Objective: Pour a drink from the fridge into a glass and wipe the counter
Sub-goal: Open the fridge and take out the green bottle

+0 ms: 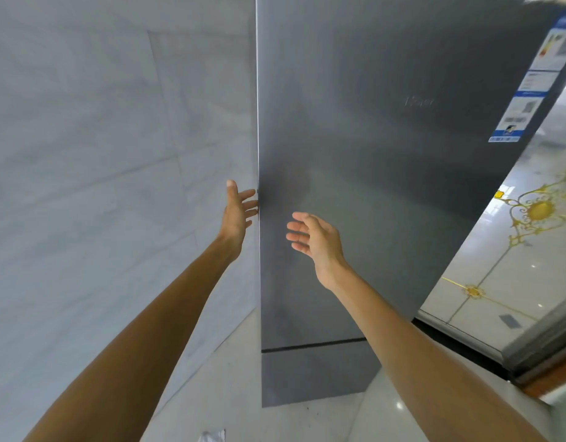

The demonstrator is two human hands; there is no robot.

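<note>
A tall dark grey fridge [370, 138] fills the middle of the head view, its upper door closed above a lower drawer [313, 374]. My left hand [238, 215] is open, fingers spread, with the fingertips at the door's left edge. My right hand [316, 239] is open too, hovering in front of the door a little right of that edge and holding nothing. No drink, glass or counter shows in this view.
A pale grey tiled wall [115, 154] runs close along the fridge's left side. Labels [530, 81] are stuck on the door's upper right. Glossy floor tiles with gold ornament [536, 212] lie to the right, past a dark sliding-door track [466, 349].
</note>
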